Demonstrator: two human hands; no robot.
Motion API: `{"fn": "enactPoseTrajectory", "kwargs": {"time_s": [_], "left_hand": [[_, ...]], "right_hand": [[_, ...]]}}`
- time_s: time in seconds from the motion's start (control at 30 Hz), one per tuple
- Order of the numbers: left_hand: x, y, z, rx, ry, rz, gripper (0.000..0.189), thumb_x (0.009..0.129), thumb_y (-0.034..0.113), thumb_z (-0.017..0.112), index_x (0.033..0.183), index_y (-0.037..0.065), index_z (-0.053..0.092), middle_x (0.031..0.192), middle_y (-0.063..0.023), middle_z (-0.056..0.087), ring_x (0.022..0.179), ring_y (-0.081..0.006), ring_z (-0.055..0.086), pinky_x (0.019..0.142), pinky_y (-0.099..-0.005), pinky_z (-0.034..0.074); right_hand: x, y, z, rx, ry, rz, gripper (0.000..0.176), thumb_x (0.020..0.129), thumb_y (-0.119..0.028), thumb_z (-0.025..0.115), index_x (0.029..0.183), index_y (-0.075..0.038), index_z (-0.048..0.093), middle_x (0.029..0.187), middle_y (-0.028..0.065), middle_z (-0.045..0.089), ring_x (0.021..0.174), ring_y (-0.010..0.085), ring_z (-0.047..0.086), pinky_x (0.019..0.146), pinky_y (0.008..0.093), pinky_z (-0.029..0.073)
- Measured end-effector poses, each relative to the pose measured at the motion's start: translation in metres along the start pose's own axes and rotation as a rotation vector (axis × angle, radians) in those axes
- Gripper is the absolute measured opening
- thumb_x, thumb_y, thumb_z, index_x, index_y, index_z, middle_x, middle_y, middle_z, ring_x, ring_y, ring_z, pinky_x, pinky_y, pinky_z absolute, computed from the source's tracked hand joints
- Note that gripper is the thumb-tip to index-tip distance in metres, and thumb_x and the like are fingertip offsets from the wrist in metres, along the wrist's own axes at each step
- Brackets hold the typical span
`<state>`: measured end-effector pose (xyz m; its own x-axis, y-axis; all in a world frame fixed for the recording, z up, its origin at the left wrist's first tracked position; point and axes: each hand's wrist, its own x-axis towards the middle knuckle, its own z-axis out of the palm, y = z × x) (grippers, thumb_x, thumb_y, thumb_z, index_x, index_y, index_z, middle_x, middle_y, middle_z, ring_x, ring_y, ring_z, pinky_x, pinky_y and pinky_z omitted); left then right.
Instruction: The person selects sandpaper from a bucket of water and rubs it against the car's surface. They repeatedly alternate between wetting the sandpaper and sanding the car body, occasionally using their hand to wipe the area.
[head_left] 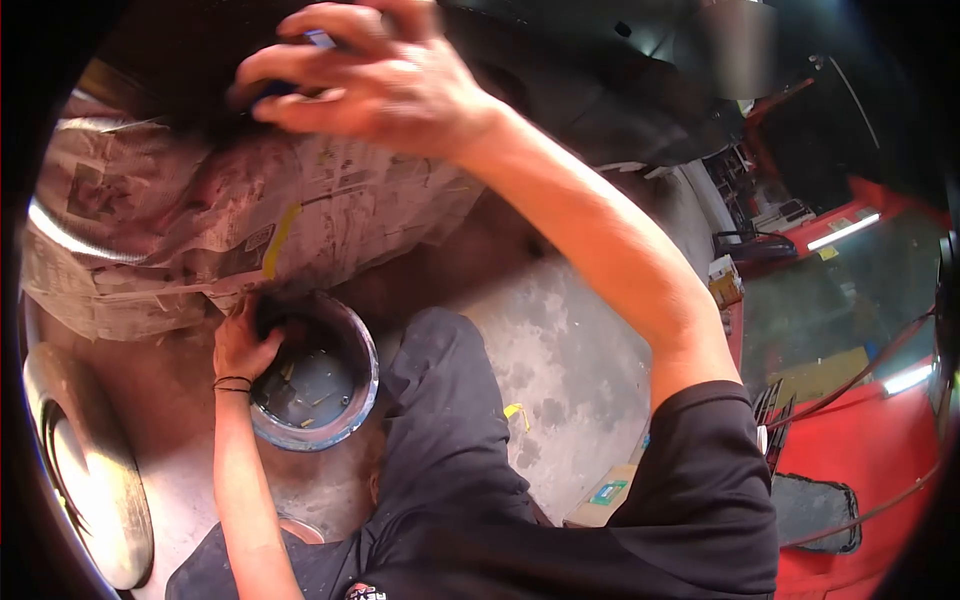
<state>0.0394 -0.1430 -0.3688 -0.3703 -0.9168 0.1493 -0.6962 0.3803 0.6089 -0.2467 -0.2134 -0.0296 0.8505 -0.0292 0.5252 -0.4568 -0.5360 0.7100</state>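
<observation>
My right hand [375,85], slightly blurred, is raised at the top against a dark, glossy panel [570,85]. Its fingers curl around a small dark blue thing [272,92], mostly hidden by them, so its kind does not show. Lower on the left, my left hand [245,345] grips the rim of a round bucket [362,400], with the thumb over the inner side. Greyish contents with small yellowish scraps show inside the bucket. Newspaper masking [350,205] hangs just above the left hand, with a strip of yellow tape [281,243] on it.
A wheel [100,470] lies at the lower left. My bent knee [445,350] is right beside the bucket. On the stained concrete floor [575,340] are a yellow scrap [515,413] and a cardboard box [605,495]. Red structure and cables [870,360] line the right side.
</observation>
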Motion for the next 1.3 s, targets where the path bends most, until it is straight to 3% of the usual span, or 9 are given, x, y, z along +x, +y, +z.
{"fn": "enactPoseTrajectory", "kwargs": {"time_s": [0.03,0.07,0.13,0.23,0.4,0.47,0.6,0.8,1.3], "left_hand": [[0.001,-0.003,0.002,0.011,0.005,0.005,0.074,0.084,0.038,0.085,0.147,0.008,0.062,0.138,-0.0231,0.074,0.124,-0.0474,0.071,0.103,-0.0562,0.059],[0.002,-0.003,0.000,0.024,0.011,0.009,0.074,0.084,0.039,0.085,0.146,0.008,0.062,0.138,-0.0228,0.074,0.124,-0.0472,0.071,0.103,-0.0562,0.059],[0.002,-0.002,-0.003,0.016,0.029,0.022,0.073,0.083,0.040,0.085,0.145,0.008,0.063,0.137,-0.0224,0.074,0.124,-0.0468,0.071,0.102,-0.0560,0.060],[0.001,0.004,-0.002,0.011,0.015,0.017,0.072,0.084,0.041,0.085,0.143,0.008,0.063,0.137,-0.0217,0.074,0.124,-0.0464,0.071,0.102,-0.0559,0.060],[0.003,-0.001,0.000,-0.024,-0.017,0.021,0.077,0.083,0.044,0.084,0.146,0.006,0.063,0.138,-0.0233,0.073,0.123,-0.0468,0.072,0.102,-0.0558,0.061],[0.002,-0.006,-0.002,-0.003,-0.041,-0.003,0.081,0.082,0.047,0.084,0.149,0.006,0.062,0.139,-0.0254,0.073,0.123,-0.0469,0.073,0.101,-0.0558,0.061],[-0.007,0.005,-0.015,0.009,-0.059,-0.055,0.086,0.082,0.050,0.082,0.152,0.004,0.062,0.147,-0.0286,0.069,0.124,-0.0469,0.073,0.103,-0.0552,0.061],[-0.004,0.006,-0.010,0.036,-0.067,-0.063,0.078,0.082,0.049,0.082,0.143,0.003,0.064,0.141,-0.0252,0.071,0.122,-0.0459,0.072,0.100,-0.0545,0.060],[-0.005,0.000,-0.003,0.063,-0.034,-0.062,0.077,0.082,0.050,0.081,0.141,0.003,0.065,0.136,-0.0241,0.073,0.119,-0.0458,0.073,0.099,-0.0541,0.061]], "right_hand": [[-0.009,0.005,-0.017,-0.021,-0.095,0.035,0.029,0.085,-0.033,0.084,0.110,-0.046,0.079,0.148,-0.0253,0.064,0.143,0.0142,0.054,0.113,0.0500,0.040],[-0.007,0.018,-0.017,0.132,0.021,-0.007,0.035,0.078,-0.024,0.084,0.112,-0.025,0.075,0.146,-0.0075,0.067,0.137,0.0219,0.056,0.110,0.0463,0.036],[-0.005,0.009,0.000,0.126,0.142,0.009,0.032,0.079,-0.024,0.084,0.109,-0.024,0.075,0.147,-0.0076,0.065,0.140,0.0222,0.054,0.111,0.0475,0.037],[0.016,-0.006,0.008,0.156,0.031,-0.052,0.034,0.079,-0.028,0.084,0.111,-0.025,0.074,0.152,-0.0081,0.058,0.143,0.0222,0.050,0.112,0.0479,0.036],[-0.004,0.009,-0.011,0.123,0.054,0.018,0.039,0.079,-0.024,0.084,0.116,-0.030,0.073,0.150,-0.0095,0.063,0.136,0.0192,0.054,0.111,0.0461,0.035],[-0.004,-0.001,-0.024,0.148,-0.225,0.033,0.049,0.096,-0.032,0.075,0.144,-0.026,0.070,0.166,-0.0046,0.057,0.154,0.0222,0.048,0.125,0.0561,0.030],[0.008,-0.005,-0.014,-0.030,-0.094,0.042,0.035,0.085,-0.031,0.086,0.118,-0.041,0.082,0.147,-0.0193,0.070,0.138,0.0167,0.061,0.115,0.0464,0.037],[0.010,-0.011,-0.004,-0.019,-0.144,-0.009,0.051,0.077,-0.013,0.085,0.122,-0.036,0.085,0.155,-0.0132,0.068,0.142,0.0196,0.058,0.119,0.0413,0.035],[0.030,-0.018,0.007,-0.054,-0.057,-0.007,0.050,0.076,-0.014,0.084,0.119,-0.040,0.086,0.146,-0.0184,0.072,0.136,0.0149,0.061,0.112,0.0367,0.034]]}}
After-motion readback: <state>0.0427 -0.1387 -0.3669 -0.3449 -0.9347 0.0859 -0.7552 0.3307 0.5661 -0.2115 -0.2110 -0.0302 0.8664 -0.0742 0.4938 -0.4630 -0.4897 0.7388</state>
